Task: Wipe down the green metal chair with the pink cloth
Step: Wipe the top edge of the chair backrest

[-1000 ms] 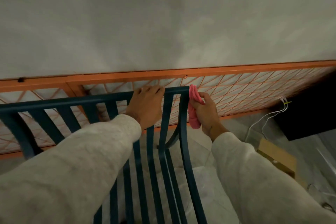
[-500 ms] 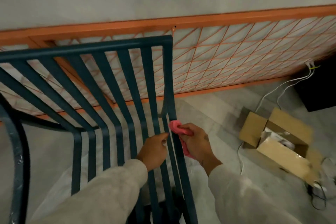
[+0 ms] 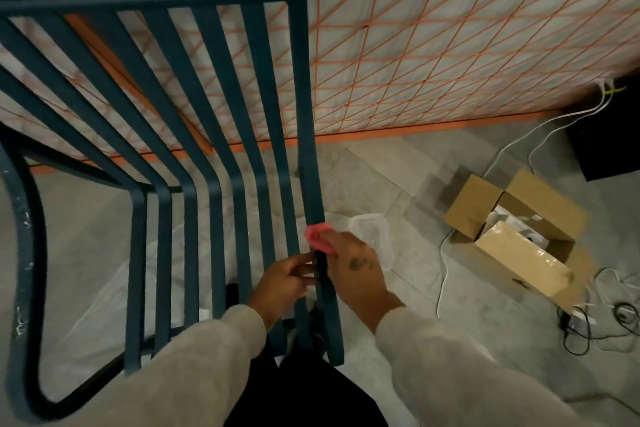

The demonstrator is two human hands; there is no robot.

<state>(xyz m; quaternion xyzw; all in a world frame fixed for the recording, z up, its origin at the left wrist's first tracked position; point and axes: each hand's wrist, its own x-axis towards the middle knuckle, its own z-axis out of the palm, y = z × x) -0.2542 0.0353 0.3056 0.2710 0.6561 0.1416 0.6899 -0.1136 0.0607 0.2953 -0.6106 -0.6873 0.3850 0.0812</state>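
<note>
The dark green metal chair (image 3: 221, 107) fills the left and middle of the view, its slatted back and seat seen from above. My right hand (image 3: 356, 274) presses the pink cloth (image 3: 318, 236) against the rightmost slat, low on the seat part. Most of the cloth is hidden under my fingers. My left hand (image 3: 282, 282) pinches the same slat from the left side, just below the cloth. Both arms wear light grey sleeves.
An orange metal mesh frame (image 3: 450, 55) leans on the wall behind the chair. An open cardboard box (image 3: 519, 236) sits on the floor at right, with white cables (image 3: 502, 152) and black wires (image 3: 606, 326) around it. Clear plastic sheeting (image 3: 374, 236) lies under the chair.
Both hands slid from the chair's top rail down the right slat to the seat. The view tilted downward, bringing the floor and box into sight.
</note>
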